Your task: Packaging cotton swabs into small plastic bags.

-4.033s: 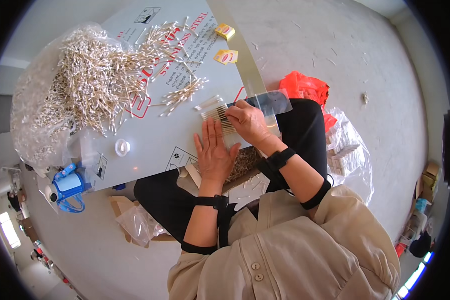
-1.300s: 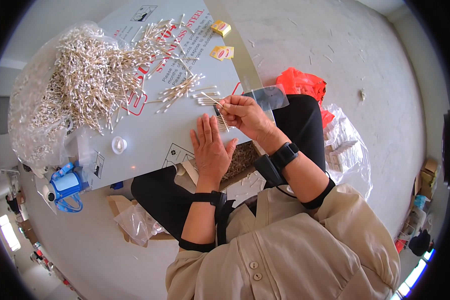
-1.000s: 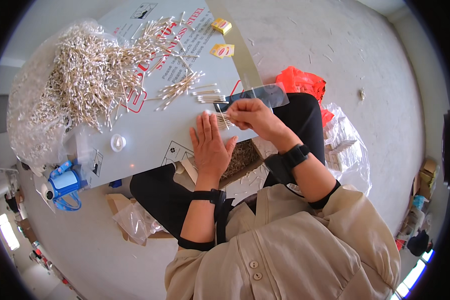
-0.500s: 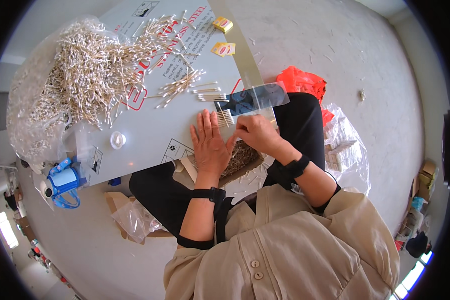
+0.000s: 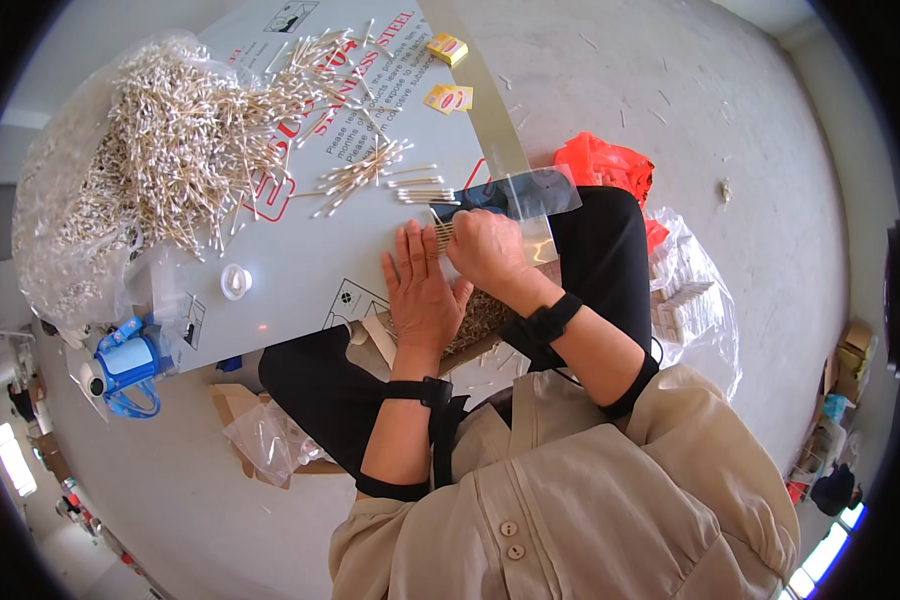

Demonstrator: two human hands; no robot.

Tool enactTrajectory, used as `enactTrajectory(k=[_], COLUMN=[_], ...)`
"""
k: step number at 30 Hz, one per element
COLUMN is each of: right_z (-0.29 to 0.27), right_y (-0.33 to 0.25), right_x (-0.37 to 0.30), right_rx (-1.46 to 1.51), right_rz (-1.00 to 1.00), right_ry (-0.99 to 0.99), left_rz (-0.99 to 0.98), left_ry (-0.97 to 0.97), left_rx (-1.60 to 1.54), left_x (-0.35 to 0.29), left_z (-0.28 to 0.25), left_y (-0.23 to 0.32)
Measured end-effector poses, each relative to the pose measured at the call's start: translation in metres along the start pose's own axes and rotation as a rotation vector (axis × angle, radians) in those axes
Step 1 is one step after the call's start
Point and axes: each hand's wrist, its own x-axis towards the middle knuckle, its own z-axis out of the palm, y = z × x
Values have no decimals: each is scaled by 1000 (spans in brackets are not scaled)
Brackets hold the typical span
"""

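One swab row [image 5: 442,235] shows between left hand [image 5: 425,300], laid flat, and right hand [image 5: 488,250], whose grip I cannot tell.

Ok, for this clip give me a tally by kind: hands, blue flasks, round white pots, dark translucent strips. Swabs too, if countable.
Hands: 2, left hand and right hand
Blue flask: 1
Round white pot: 1
Dark translucent strip: 1
Total: 5
Cotton swabs: too many overlap to count, so excluded
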Motion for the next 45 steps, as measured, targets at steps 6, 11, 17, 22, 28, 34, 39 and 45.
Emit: enactTrajectory(k=[6,11,17,22,28,34,39,45], right_z=[-19,-20,-13,-4,-1,0,-10,-10], right_y=[-3,-2,5,19,24,19,19,25], right_x=[17,27,42,55,54,47,43,38], right_rx=[-118,-138,-164,-167,-83,-103,-96,-142], right_rz=[-73,-118,-317,-609,-584,-600,-589,-601], right_ry=[-188,-199,-130,-61,-24,-30,-47,-32], left_rz=[5,-8,-11,-25,-28,-17,-22,-22], left_ry=[43,37,32,7,-14,5,2,4], left_rx=[-17,-21,-31,-32,-17,-16,-27,-28], left_x=[0,1,1,2,1,1,2,1], left_z=[-1,-2,-3,-3,-3,-2,-4,-3], left_y=[2,3,4,5,5,4,5,4])
